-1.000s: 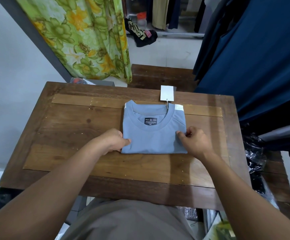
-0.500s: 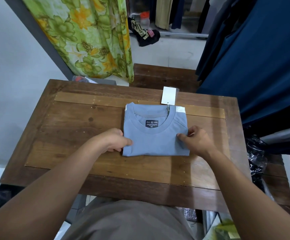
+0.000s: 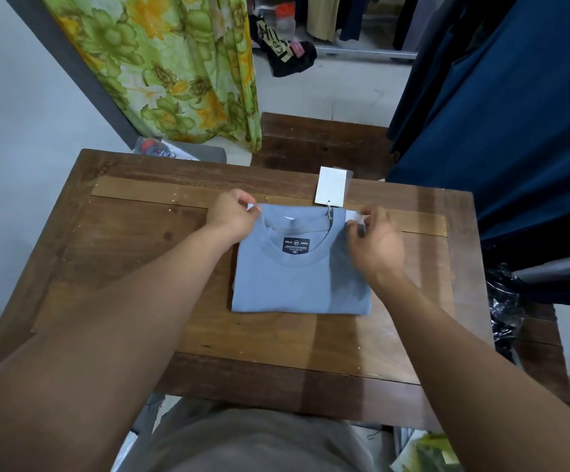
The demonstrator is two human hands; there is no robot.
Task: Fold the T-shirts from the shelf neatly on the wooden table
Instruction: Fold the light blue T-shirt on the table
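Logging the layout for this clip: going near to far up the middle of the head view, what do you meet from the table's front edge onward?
wooden table front edge → folded blue T-shirt → white hang tag → darker wooden surface behind the table → black garment on the floor

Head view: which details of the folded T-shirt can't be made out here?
All in the head view:
neck label: lines under the brand name too small.
white layer at the far corners: mostly under the blue T-shirt and the pinching left hand and right hand; its nature unclear.
hang tag: only a blank face shows.
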